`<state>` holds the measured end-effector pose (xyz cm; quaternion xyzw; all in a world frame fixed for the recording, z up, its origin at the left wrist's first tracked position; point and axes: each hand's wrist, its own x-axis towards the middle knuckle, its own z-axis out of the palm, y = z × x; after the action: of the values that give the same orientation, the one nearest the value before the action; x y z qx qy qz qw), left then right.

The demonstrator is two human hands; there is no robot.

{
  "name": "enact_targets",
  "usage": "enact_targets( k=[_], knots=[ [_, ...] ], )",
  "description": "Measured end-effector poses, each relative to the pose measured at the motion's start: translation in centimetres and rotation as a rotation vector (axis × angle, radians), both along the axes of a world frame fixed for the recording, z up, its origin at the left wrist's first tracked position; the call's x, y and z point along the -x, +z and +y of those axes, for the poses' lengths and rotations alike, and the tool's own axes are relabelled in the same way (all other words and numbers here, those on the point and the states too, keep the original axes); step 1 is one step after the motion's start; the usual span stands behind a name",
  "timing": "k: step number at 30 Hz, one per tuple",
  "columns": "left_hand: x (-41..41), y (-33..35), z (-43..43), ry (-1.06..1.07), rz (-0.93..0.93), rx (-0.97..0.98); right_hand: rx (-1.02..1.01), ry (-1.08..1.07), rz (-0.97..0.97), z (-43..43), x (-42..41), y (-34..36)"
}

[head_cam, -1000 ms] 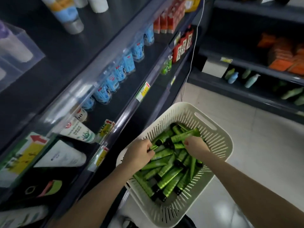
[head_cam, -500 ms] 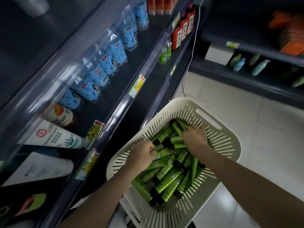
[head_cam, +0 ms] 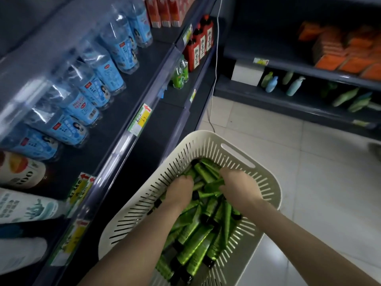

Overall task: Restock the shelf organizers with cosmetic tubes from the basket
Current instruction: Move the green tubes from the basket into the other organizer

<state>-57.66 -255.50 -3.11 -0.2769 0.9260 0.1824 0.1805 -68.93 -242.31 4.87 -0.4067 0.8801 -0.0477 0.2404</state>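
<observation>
We have pushed both hands deeper into the pile of green cosmetic tubes with black caps [head_cam: 193, 250] at the far end of the cream slotted plastic basket [head_cam: 140, 211]. Our left hand [head_cam: 181, 190] has moved forward, near our right hand [head_cam: 240, 183], and the fingertips of both are now buried among the tubes.

I have one view only, worn on my head: wide-angled, facing forward and steeply down. It hangs close above the basket [head_cam: 208, 139], where my left grip [head_cam: 179, 190] and right grip [head_cam: 241, 186] fill the lower middle. The shelf [head_cam: 123, 145] slants away along the left edge; floor [head_cam: 319, 193] and farther shelving [head_cam: 288, 66] lie to the right, small and distant
</observation>
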Motion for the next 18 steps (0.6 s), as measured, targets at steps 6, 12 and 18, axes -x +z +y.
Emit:
enact_targets(
  k=[6,12,18],
  knots=[
    [1.1,-1.2,0.1,-0.115,-0.133,0.186,0.031,-0.004,-0.048,0.2,-0.1,0.3],
    [0.5,0.9,0.2,0.146,-0.207,-0.173,0.039,-0.018,-0.081,-0.2,-0.3,1.1],
    [-2.4,4.9,-0.3,0.588,-0.047,-0.627,0.094,-0.090,-0.128,-0.7,0.1,3.7]
  ],
)
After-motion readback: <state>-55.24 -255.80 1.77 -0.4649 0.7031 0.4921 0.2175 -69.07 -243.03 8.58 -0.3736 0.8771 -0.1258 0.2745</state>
